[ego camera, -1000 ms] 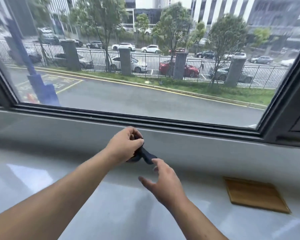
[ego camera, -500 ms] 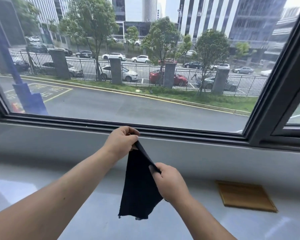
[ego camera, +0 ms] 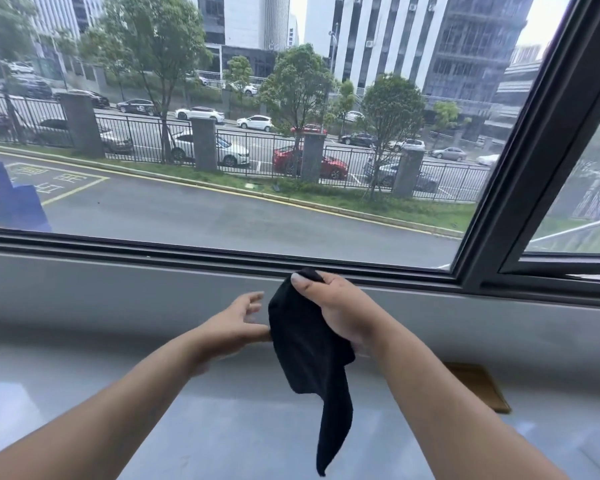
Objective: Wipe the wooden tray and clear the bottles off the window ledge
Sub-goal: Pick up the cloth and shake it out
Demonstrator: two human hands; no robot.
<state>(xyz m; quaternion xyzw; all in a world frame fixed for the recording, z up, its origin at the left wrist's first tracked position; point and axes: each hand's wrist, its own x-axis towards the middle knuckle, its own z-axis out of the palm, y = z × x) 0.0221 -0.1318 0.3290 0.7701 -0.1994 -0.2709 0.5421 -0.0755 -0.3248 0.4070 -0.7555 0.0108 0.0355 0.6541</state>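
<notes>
Seen from a head-worn camera looking down at a pale grey window ledge (ego camera: pixel 84 393) that runs the full width of the view, glossy and reflecting light. Above it, a dark window frame (ego camera: pixel 222 251) borders a large pane showing a road, a railing, parked cars, trees and tall buildings outside. From the lower left, a bare forearm reaches in toward the centre; the left hand (ego camera: pixel 234 325) hovers above the ledge with its fingers spread apart and slightly curled, gripping nothing, its thumb side just beside or touching the edge of a black cloth (ego camera: pixel 309 348). The cloth hangs in the middle of the view, bunched at the top and trailing down to a narrow point over the ledge. The right hand (ego camera: pixel 340 313) holds it up from the right, thumb and fingers clamped on the cloth's top, with the forearm running down to the lower right corner. That forearm crosses in front of the wooden tray (ego camera: pixel 482 386), which lies flat on the ledge to the right, so only its far and right part shows as a brown slab. At the far right, a slanted dark upright of the frame divides the main pane from a second pane.
</notes>
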